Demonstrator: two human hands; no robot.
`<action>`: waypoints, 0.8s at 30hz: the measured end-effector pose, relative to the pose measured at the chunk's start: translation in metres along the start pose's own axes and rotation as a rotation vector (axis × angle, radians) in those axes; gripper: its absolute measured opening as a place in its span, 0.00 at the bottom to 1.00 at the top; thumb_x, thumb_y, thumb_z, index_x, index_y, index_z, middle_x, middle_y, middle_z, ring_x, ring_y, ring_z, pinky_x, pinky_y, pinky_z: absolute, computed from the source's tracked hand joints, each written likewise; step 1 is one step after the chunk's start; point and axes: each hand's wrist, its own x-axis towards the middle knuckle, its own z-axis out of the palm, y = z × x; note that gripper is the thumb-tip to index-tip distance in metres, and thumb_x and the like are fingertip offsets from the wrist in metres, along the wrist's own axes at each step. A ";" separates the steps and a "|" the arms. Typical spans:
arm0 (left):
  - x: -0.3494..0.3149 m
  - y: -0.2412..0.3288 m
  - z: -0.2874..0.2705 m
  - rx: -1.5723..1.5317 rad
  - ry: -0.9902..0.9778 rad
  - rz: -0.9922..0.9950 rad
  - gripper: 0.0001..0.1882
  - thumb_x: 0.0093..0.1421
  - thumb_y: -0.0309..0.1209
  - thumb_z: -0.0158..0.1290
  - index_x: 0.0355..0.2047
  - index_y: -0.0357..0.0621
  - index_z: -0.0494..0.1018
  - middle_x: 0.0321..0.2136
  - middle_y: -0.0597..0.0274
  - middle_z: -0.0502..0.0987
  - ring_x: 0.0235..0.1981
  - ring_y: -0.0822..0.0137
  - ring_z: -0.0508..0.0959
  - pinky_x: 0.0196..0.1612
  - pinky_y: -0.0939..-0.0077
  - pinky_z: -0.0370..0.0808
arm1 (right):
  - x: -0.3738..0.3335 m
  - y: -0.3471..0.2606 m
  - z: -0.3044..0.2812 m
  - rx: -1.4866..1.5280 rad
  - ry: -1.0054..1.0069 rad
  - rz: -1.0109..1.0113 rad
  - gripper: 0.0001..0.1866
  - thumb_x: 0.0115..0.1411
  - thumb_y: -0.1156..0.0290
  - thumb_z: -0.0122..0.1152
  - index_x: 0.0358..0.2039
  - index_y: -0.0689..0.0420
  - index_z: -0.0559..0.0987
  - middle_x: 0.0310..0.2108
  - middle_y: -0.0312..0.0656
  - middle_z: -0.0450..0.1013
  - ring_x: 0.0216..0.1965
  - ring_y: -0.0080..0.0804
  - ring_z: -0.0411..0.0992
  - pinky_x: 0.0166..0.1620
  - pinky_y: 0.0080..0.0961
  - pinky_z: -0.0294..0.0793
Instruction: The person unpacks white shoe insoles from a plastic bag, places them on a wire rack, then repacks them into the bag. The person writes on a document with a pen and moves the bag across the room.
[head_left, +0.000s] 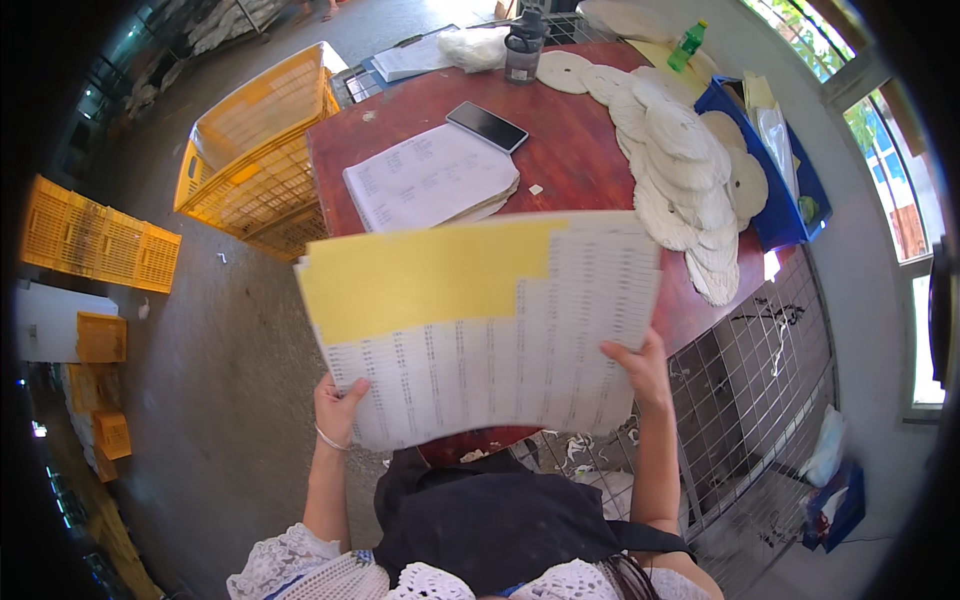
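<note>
A large sheet of labels [480, 370] is stretched between my two hands above the near part of the red table. Yellow backing shows over its upper left, and rows of small printed labels cover the rest. My left hand [338, 408] grips the lower left edge, thumb on top. On the right edge, my right hand [642, 368] holds on the same way. Whether it is one sheet or a thin stack I cannot tell. Beyond it lie a pad of printed paper [430, 178] and a dark-screened phone [487, 127] touching its far corner.
White round discs [690, 170] overlap along the right of the red table [575, 160]. A blue bin [770, 190], a green bottle [687, 45] and a dark-lidded jar [523, 50] stand around them. Yellow crates [255, 150] stand on the left floor; wire mesh [740, 400] is at right.
</note>
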 end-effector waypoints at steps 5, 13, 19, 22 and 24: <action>0.000 0.020 0.002 -0.039 0.039 0.220 0.15 0.52 0.22 0.58 0.42 0.36 0.72 0.40 0.58 0.78 0.41 0.70 0.76 0.47 0.74 0.71 | -0.005 -0.036 -0.018 0.106 0.116 -0.129 0.22 0.45 0.82 0.64 0.43 0.65 0.74 0.38 0.40 0.76 0.40 0.29 0.74 0.45 0.25 0.72; 0.044 -0.010 -0.014 0.242 -0.384 -0.027 0.12 0.56 0.29 0.56 0.39 0.37 0.76 0.38 0.57 0.78 0.41 0.67 0.77 0.45 0.74 0.73 | 0.038 -0.011 -0.038 -0.175 -0.264 -0.160 0.16 0.53 0.63 0.64 0.37 0.60 0.75 0.36 0.41 0.74 0.37 0.28 0.73 0.42 0.26 0.73; 0.047 -0.027 0.009 0.038 -0.204 -0.058 0.21 0.53 0.23 0.58 0.48 0.35 0.70 0.44 0.57 0.76 0.45 0.63 0.75 0.50 0.69 0.71 | 0.119 0.010 -0.043 -0.156 0.005 -0.081 0.21 0.44 0.76 0.69 0.41 0.65 0.75 0.36 0.40 0.76 0.36 0.25 0.74 0.41 0.24 0.74; 0.051 -0.054 0.034 -0.007 -0.082 -0.279 0.21 0.54 0.25 0.58 0.49 0.32 0.69 0.45 0.55 0.75 0.45 0.61 0.75 0.49 0.67 0.72 | 0.163 0.004 -0.010 -0.506 0.073 -0.047 0.23 0.44 0.74 0.69 0.43 0.65 0.75 0.37 0.43 0.77 0.36 0.29 0.75 0.42 0.26 0.73; 0.056 -0.075 0.048 -0.038 -0.058 -0.338 0.21 0.56 0.25 0.57 0.48 0.30 0.68 0.45 0.54 0.75 0.44 0.61 0.76 0.47 0.68 0.74 | 0.167 -0.032 0.013 -0.865 0.161 -0.003 0.24 0.45 0.71 0.68 0.44 0.64 0.74 0.39 0.46 0.76 0.40 0.33 0.74 0.45 0.27 0.72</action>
